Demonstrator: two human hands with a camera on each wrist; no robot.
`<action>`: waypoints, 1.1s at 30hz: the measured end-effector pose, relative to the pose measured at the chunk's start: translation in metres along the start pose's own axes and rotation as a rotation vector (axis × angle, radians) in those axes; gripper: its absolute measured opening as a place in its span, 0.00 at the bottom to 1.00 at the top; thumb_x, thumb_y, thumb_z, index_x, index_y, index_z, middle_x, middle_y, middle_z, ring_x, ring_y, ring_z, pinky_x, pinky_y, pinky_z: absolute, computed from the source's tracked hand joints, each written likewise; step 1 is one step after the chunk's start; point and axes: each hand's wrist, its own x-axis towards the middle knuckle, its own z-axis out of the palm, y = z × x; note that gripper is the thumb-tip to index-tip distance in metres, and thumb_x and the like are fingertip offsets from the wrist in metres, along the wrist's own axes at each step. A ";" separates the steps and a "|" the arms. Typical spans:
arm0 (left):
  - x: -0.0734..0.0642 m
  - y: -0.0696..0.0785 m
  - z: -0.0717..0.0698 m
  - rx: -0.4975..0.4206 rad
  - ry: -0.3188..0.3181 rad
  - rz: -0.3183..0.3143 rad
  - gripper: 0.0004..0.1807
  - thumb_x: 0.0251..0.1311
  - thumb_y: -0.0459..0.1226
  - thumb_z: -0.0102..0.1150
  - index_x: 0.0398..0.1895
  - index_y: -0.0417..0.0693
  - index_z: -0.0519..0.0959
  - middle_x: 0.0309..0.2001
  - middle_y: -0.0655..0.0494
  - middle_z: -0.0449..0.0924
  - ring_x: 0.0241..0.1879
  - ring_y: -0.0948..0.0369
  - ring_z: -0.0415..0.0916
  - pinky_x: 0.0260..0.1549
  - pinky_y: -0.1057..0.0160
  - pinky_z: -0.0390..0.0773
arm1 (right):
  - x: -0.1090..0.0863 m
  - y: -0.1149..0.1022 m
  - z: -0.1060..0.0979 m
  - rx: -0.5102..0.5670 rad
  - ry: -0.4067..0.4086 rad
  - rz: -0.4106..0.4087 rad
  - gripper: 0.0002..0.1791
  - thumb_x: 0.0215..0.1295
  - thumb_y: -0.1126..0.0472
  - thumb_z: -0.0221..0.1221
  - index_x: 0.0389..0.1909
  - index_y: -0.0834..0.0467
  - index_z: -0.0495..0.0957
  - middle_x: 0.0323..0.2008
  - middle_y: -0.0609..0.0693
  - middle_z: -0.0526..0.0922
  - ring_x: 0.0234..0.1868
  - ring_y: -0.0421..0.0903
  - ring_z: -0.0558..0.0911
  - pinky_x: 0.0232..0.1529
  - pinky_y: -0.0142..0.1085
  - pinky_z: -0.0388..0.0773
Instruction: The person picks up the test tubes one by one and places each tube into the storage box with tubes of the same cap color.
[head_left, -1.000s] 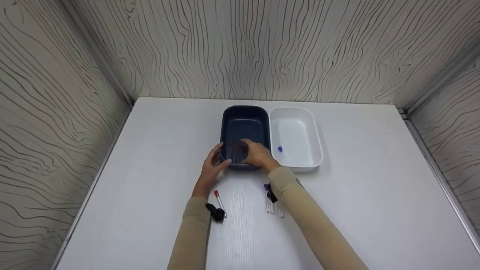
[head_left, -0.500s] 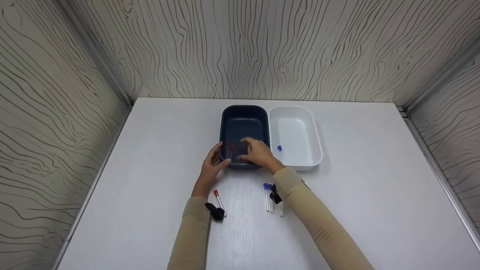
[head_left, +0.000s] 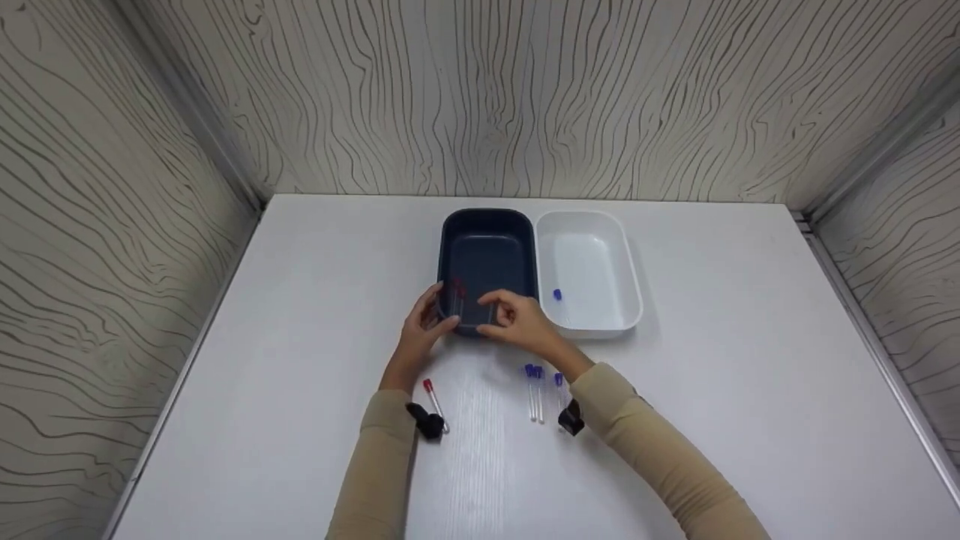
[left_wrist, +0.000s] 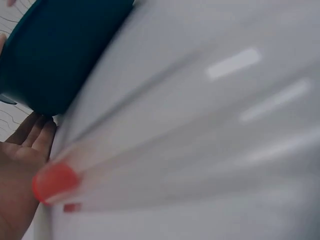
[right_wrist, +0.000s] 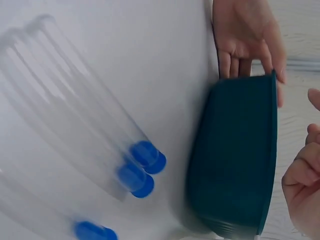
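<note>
A dark blue tray (head_left: 491, 259), teal in the wrist views, has several clear test tubes with red caps (head_left: 460, 292) lying in its near left corner. My left hand (head_left: 418, 335) grips that corner, thumb over the rim and fingers along the outside wall. Over the tray's near edge hovers my right hand (head_left: 525, 328), thumb and index finger apart and the other fingers bent; I see nothing between them. One red-capped tube (left_wrist: 57, 182) lies on the table beside my left wrist. Near my right wrist lie three blue-capped tubes (right_wrist: 142, 167).
A white tray (head_left: 589, 262) stands right up against the dark one, with a blue-capped tube (head_left: 557, 295) inside. Both stand on a white table (head_left: 337, 277), toward the patterned back wall (head_left: 480, 97). Black wrist cameras (head_left: 429, 425) sit on both sleeves.
My right hand has drawn back from inside the dark tray toward its near edge. A red-capped tube there has shifted left toward the others. My left hand keeps its hold.
</note>
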 end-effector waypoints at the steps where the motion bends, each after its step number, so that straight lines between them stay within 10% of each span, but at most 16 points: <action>1: 0.000 0.000 0.000 0.002 0.003 0.000 0.40 0.57 0.39 0.66 0.73 0.57 0.60 0.75 0.47 0.57 0.75 0.49 0.54 0.75 0.51 0.57 | -0.005 -0.001 0.002 0.016 -0.011 -0.025 0.20 0.55 0.61 0.69 0.48 0.62 0.79 0.16 0.44 0.64 0.18 0.29 0.61 0.26 0.23 0.63; 16: 0.000 0.002 0.001 -0.026 -0.017 0.053 0.39 0.60 0.35 0.63 0.73 0.49 0.58 0.75 0.42 0.55 0.75 0.46 0.54 0.75 0.48 0.55 | -0.045 -0.009 0.038 -0.015 -0.362 -0.066 0.25 0.50 0.61 0.72 0.49 0.65 0.78 0.16 0.46 0.67 0.20 0.27 0.61 0.26 0.20 0.61; 33: 0.000 0.001 0.000 -0.018 -0.014 0.060 0.39 0.59 0.35 0.64 0.73 0.49 0.59 0.74 0.41 0.55 0.75 0.45 0.54 0.74 0.48 0.56 | -0.046 -0.003 0.064 -0.226 -0.511 -0.018 0.36 0.43 0.52 0.76 0.56 0.53 0.75 0.19 0.37 0.66 0.21 0.29 0.62 0.29 0.22 0.61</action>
